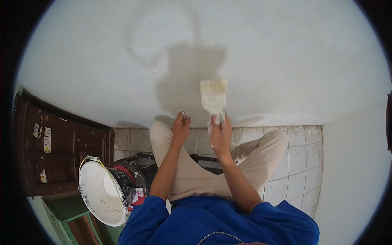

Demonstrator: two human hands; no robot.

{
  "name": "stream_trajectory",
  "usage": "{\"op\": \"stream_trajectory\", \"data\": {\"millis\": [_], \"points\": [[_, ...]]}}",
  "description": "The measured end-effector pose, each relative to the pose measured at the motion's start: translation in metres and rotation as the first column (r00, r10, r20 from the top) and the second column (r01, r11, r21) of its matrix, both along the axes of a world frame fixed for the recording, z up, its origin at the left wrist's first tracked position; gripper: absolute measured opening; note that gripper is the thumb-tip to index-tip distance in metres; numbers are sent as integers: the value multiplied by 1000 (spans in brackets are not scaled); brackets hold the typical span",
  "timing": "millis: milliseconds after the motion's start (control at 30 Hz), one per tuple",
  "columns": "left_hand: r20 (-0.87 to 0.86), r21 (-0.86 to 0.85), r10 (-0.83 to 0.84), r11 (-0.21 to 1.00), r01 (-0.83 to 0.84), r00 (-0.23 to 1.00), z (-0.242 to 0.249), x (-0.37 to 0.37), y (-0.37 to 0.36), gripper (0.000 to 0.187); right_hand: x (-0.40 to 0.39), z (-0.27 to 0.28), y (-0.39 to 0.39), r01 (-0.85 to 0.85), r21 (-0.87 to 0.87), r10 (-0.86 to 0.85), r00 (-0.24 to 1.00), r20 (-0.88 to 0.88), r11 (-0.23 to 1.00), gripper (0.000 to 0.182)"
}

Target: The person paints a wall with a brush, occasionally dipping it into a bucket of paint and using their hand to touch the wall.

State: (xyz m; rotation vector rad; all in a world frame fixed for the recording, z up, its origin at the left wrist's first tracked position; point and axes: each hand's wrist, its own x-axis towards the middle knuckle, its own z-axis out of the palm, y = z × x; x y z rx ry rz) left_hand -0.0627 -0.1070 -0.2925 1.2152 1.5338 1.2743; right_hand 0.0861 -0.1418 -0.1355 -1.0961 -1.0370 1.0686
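My right hand [221, 134] is wrapped round the handle of a wide paintbrush [213, 100]. The brush points up, away from me, with pale yellowish bristles and white paint over its body; white smears also show on the fingers. Ahead of it stands a white wall [277, 69], and the brush overlaps the wall in this view. To the left, my left hand [181, 125] is closed with curled fingers in front of my knee. Something small and whitish shows at its fingertips, and I cannot tell what it is.
A paint bucket [90, 194], white inside with dried streaks, stands tilted in view at my left. Behind it is a dark brown wooden door or cabinet [65, 141] with stickers. Paint-spotted floor tiles [296, 159] lie at my right, bounded by a side wall [351, 163].
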Motion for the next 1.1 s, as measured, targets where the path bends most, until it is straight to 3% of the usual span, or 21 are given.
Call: {"op": "stream_trajectory", "data": {"millis": [33, 133, 233, 267, 300, 333, 400, 467, 567, 667, 767, 867, 900, 967, 1067, 1100], "points": [[-6, -5, -3, 1000, 3, 1000, -2, 1, -4, 27, -2, 17, 9, 28, 165, -36, 999, 40, 986, 20], [-24, 9, -7, 1000, 7, 1000, -1, 0, 3, 26, -5, 35, 31, 1, 98, -3, 1000, 19, 995, 25], [-17, -9, 12, 1000, -12, 1000, 5, 1, 2, 25, -9, -32, 31, 25, 94, -49, 962, 267, 995, 29], [-9, -15, 23, 1000, -24, 1000, 7, 1, 1, 25, -10, -60, 23, 2, -57, 13, 963, 268, 998, 30], [1, -23, 35, 999, -35, 999, 7, 3, 0, 25, -9, -88, 10, -20, -208, 75, 962, 264, 978, 32], [-14, -43, 30, 999, -31, 999, 6, 3, -1, 25, -6, -111, -7, -27, -234, 71, 981, 180, 972, 31], [-52, -82, 17, 996, -21, 999, 2, 0, 2, 25, -5, -113, -12, -56, -262, 72, 996, 55, 963, 29], [-51, -22, 16, 1000, -17, 999, 6, 1, 5, 24, 1, -67, -21, -89, -291, 86, 996, -22, 953, 31], [-26, -5, -12, 1000, 12, 1000, 2, 2, 1, 23, 2, -10, -1, -80, 108, 48, 962, 268, 991, 20], [-49, 10, -18, 1000, 18, 999, 10, 5, 5, 23, -9, 9, 20, 30, 409, -230, 863, 449, 912, 21], [-5, -4, -17, 1000, 17, 1000, 8, 7, 4, 24, -15, -54, 17, 26, 444, -297, 778, 554, 896, 22], [-10, -68, -21, 998, 20, 1000, 10, 5, 4, 25, -8, -79, -24, -8, 35, -13, 829, 559, 999, 29], [-24, -102, -23, 995, 20, 999, 12, 5, 5, 25, -7, -78, -24, -33, 17, 18, 840, 542, 999, 29], [-33, 0, -19, 1000, 19, 999, 10, 4, 7, 24, -3, -49, -33, -73, -34, 80, 858, 508, 997, 29], [-29, 36, -38, 999, 39, 999, 5, 9, 5, 23, -8, -25, -5, -80, 407, -152, 849, 506, 910, 21], [-28, 40, -42, 998, 43, 999, 5, 8, 7, 23, -10, -17, 1, -54, 382, -134, 883, 449, 923, 22]]}}
